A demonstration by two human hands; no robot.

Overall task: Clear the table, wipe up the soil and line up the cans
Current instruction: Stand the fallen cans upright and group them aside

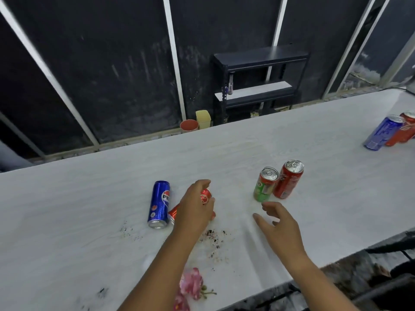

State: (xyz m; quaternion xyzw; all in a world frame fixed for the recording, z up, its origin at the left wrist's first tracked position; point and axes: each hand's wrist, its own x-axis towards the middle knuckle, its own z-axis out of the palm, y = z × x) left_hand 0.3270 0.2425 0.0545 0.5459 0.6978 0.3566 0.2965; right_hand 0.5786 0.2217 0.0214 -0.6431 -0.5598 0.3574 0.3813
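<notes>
1. Hands apart: I see left hand point(197, 207) wrapped round fallen red can point(205, 196), probably to stand it up; right hand point(278, 223) loose, empty, near green can point(265, 185).
2. Soil point(213, 239) unwiped just beside it.

Black metal shelf unit point(260, 79), white mid board, stands at dark panelled wall point(112, 63). Left of it: yellow plastic bin point(203, 119) just beside round orange-red pot point(189, 126); bases hidden.

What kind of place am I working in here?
Likely a workroom or storage space, not a home: a long white table, dark panelled walls with pale strips, and a black shelf rack behind it.
</notes>
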